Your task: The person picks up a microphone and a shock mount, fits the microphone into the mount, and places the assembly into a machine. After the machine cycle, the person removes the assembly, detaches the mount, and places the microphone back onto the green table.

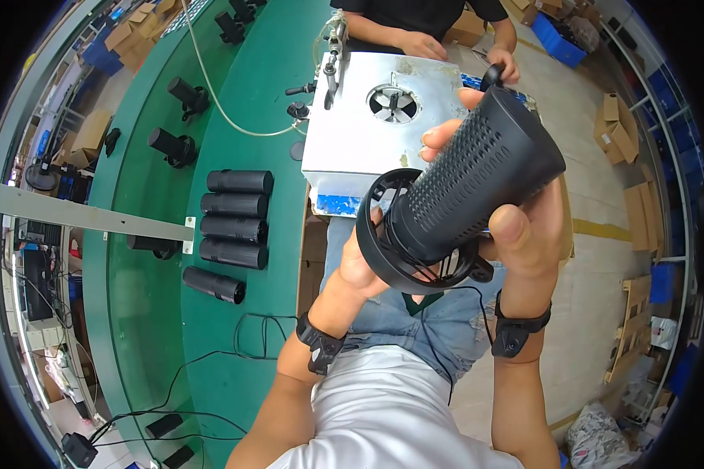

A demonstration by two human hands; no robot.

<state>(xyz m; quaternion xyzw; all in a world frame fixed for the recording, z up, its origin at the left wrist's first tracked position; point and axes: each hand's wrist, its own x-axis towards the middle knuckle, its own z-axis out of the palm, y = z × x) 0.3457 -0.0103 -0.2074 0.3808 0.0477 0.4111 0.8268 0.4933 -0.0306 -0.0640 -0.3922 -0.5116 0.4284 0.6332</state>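
Black perforated cylinder [477,176], fingers [516,230] covering its base

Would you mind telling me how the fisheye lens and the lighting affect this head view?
In the head view, straight edges bend: the green bench curves toward a dark rim. Light is even and soft. The black perforated cylinder, held by the left hand and right hand, looks sharp and oversized; the metal box shines pale.
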